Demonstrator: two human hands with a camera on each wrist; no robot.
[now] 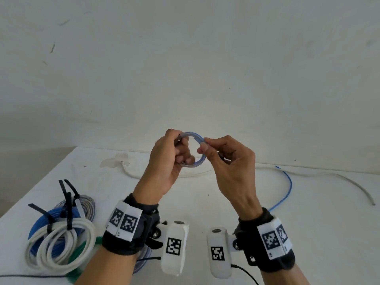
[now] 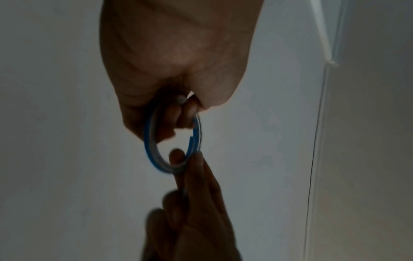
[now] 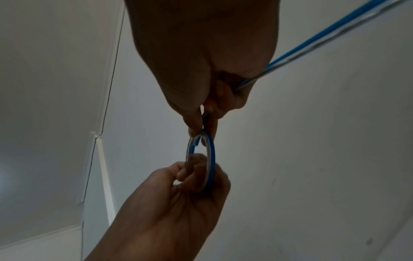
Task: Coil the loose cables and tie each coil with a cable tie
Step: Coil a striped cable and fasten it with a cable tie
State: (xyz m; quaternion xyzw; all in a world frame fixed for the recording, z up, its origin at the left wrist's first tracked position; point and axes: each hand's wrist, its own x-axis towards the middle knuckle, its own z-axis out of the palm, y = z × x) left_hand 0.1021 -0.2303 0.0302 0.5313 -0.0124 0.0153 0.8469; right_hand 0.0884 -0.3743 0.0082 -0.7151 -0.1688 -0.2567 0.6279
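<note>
A small coil of blue-and-white cable (image 1: 193, 133) is held up in the air above the white table (image 1: 226, 202). My left hand (image 1: 183, 153) grips the coil's left side, with fingers curled through the ring. My right hand (image 1: 204, 145) pinches its right side between thumb and forefinger. The cable's loose tail (image 1: 289, 182) runs out of the right hand and down onto the table at the right. The left wrist view shows the coil (image 2: 148, 141) under the left hand (image 2: 183, 113). In the right wrist view the right hand (image 3: 201, 127) pinches the coil (image 3: 211, 159), and the tail (image 3: 312, 38) leads away.
Tied coils lie at the table's left front: a white one (image 1: 61, 245), a blue one (image 1: 40, 225) and a grey one (image 1: 89, 204), each bound with black cable ties (image 1: 67, 202). A loose white cable (image 1: 320, 174) stretches along the back. A wall stands behind.
</note>
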